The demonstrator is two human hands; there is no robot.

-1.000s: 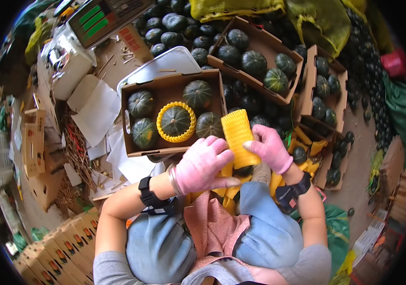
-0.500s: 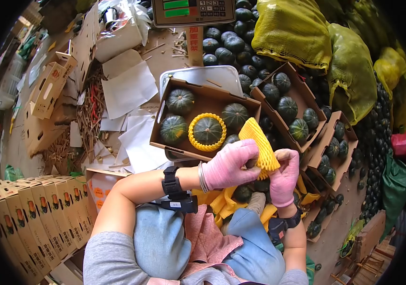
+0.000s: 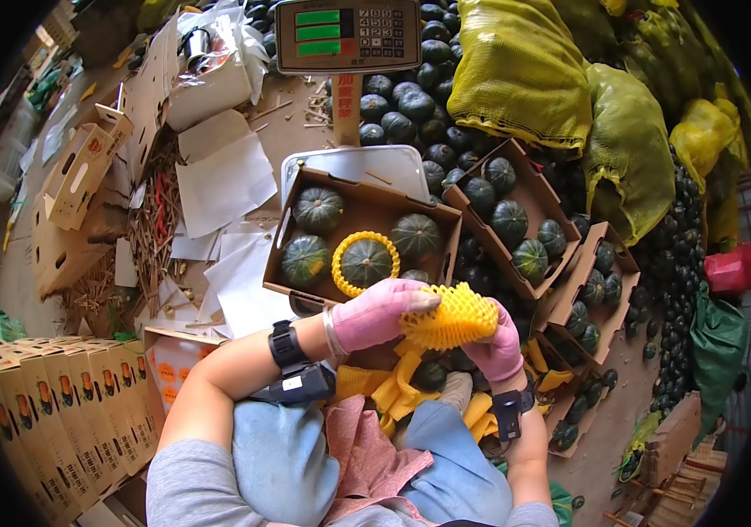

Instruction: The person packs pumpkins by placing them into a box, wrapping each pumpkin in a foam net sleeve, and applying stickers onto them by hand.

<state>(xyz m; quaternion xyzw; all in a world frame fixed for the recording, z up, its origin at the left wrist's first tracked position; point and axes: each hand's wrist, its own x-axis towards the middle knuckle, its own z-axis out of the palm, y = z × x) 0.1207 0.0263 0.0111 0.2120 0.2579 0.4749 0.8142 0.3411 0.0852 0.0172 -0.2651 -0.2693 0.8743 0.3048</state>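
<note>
My left hand [image 3: 373, 314], in a pink glove, is closed on the near-left end of a yellow foam net sleeve [image 3: 450, 318]. At the other end my right hand [image 3: 498, 344], gloved alike, grips the same net, its fingers partly hidden behind it. Between the two hands the net is spread wide and its mesh shows. Just beyond them a cardboard box [image 3: 275, 263] on the scale platform holds several dark green squashes. One squash [image 3: 369, 265] there has a yellow foam net [image 3: 337, 264] around it. Loose yellow foam nets [image 3: 393, 391] lie below my hands, beside a squash [image 3: 429, 376].
The scale's display [image 3: 347, 37] stands behind its platform [image 3: 358, 167]. To the right are boxes of squashes [image 3: 516, 180], yellow mesh sacks [image 3: 520, 75] and a heap of squashes. White sheets [image 3: 248, 277] lie left of the box; printed cartons [image 3: 68, 404] stand at lower left.
The foam net has gone from narrow and upright to spread wide and lying sideways between my hands. My right hand has lowered slightly. The whole view has shifted a little.
</note>
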